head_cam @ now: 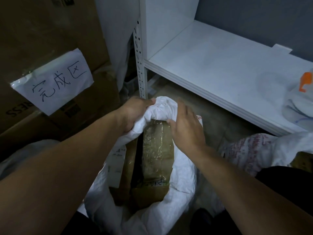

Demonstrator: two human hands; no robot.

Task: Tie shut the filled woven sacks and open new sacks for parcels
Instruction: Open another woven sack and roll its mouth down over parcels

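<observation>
– Reading anything off that corner, were you?

– Only a little. A paper sign (55, 82) taped to the stacked cardboard boxes (42, 31) carried three handwritten characters, 完成区. Below it, printed letters (18, 110) stood upside down on one box; "ESS" was all that showed. A white label (116, 160) inside the sack was too small to read, and so was the red print on a second sack (245, 150) lying to the right.

– And the sack itself?

– The white woven sack (152, 209) stood on the floor between the person's forearms, beside the foot of a white shelf (220, 61), its mouth open and facing up.

– What lay in it?

– A taped brown parcel (157, 150), long axis running away from the person, its far end tucked under the gathered cloth.

– The hands?

– The left hand (133, 112) clutched a bunch of the far rim, fingers curled tight round the cloth. The right hand (184, 126) lay over the same bunch, fingers spread and fairly straight, thumb by the parcel's far end. Whether it pinched any cloth, I couldn't tell.
</observation>
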